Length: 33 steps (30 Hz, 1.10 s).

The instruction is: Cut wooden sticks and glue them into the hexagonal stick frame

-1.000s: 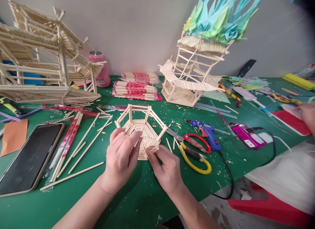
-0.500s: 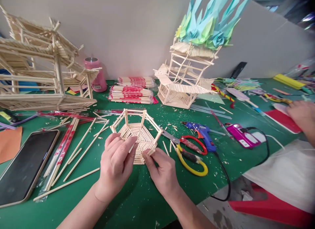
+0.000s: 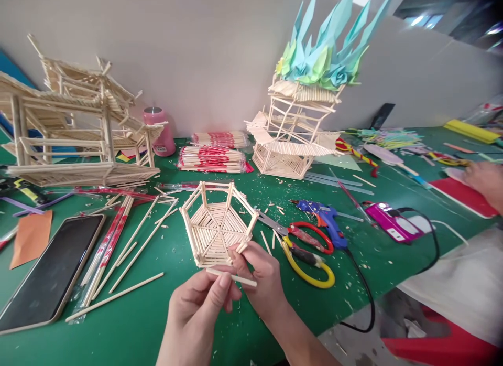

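A small octagon-like frame of pale sticks (image 3: pixel 219 227), with a floor of sticks and short posts, sits on the green table. Between thumb and fingers, my left hand (image 3: pixel 200 308) pinches a short stick (image 3: pixel 236 277) in front of the frame. My right hand (image 3: pixel 259 271) is closed at the frame's near right corner, its fingertips around a short stick piece (image 3: pixel 241 247). Scissors (image 3: pixel 298 240) with red and yellow handles lie right of the frame, beside a blue glue gun (image 3: pixel 326 216). Loose sticks (image 3: pixel 137 250) lie to the left.
A large stick building (image 3: pixel 78 130) and a phone (image 3: pixel 51 271) are left. Behind are a pink bottle (image 3: pixel 161 132), stick packs (image 3: pixel 212 159) and a stick tower (image 3: pixel 298 130) with paper leaves. Another person's hand (image 3: pixel 485 180) touches a red item (image 3: pixel 461 195) at far right.
My left hand has moved down from over the frame to its near side, and the stick in it now lies nearly level. The camera view has shifted slightly. My right hand stays at the frame's corner.
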{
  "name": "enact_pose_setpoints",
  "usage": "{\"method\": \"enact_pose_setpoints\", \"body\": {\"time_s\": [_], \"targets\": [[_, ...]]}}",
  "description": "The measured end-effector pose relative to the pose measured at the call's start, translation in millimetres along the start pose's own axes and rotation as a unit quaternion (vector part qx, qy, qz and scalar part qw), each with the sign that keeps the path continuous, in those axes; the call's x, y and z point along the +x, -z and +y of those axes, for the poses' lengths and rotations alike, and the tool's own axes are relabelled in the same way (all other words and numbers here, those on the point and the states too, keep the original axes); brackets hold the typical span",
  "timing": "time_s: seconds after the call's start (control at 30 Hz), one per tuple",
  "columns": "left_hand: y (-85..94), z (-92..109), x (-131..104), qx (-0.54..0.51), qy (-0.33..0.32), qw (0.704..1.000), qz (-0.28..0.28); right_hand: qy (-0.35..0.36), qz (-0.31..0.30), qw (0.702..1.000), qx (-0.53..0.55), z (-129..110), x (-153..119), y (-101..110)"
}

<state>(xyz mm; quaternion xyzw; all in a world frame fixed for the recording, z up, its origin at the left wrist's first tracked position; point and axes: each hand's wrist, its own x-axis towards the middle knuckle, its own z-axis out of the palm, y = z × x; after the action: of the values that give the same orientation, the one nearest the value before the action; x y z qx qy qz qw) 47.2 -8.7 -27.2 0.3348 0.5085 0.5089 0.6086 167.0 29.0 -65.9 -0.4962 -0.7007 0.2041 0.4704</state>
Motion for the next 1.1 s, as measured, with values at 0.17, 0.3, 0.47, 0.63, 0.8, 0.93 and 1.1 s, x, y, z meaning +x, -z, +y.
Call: {"method": "enact_pose_setpoints", "body": {"time_s": [0.17, 0.3, 0.47, 0.63, 0.8, 0.93, 1.1], "targets": [[-7.5, -0.2, 11.1, -0.046, 0.022, 0.999, -0.002, -0.001, -0.011, 1.0, 0.012, -0.8, 0.4, 1.3], [-11.2, -0.2, 14.1, -0.062, 0.033, 0.997, 0.028, -0.006, -0.02, 1.0, 0.013, -0.6, 0.2, 1.9], [-14.2, -0.1, 15.1, -0.088, 0.029, 0.993, 0.071, -0.012, -0.024, 1.0, 0.01, 2.2, -0.1, 2.1], [-14.7, -0.1, 14.0, -0.113, 0.02, 0.989, 0.09, -0.014, -0.029, 0.999, 0.006, 2.9, -0.4, 2.0], [-15.0, -1.4, 14.7, -0.124, 0.006, 0.988, 0.096, -0.015, -0.035, 0.999, 0.0, 1.7, -0.2, 1.8], [-16.2, -1.3, 14.2, -0.138, 0.003, 0.984, 0.109, -0.013, -0.029, 0.999, -0.001, 1.0, -0.3, 1.6], [-17.4, -1.3, 12.1, -0.146, -0.006, 0.982, 0.118, -0.013, -0.027, 1.0, -0.003, 0.4, -0.4, 2.1]]}}
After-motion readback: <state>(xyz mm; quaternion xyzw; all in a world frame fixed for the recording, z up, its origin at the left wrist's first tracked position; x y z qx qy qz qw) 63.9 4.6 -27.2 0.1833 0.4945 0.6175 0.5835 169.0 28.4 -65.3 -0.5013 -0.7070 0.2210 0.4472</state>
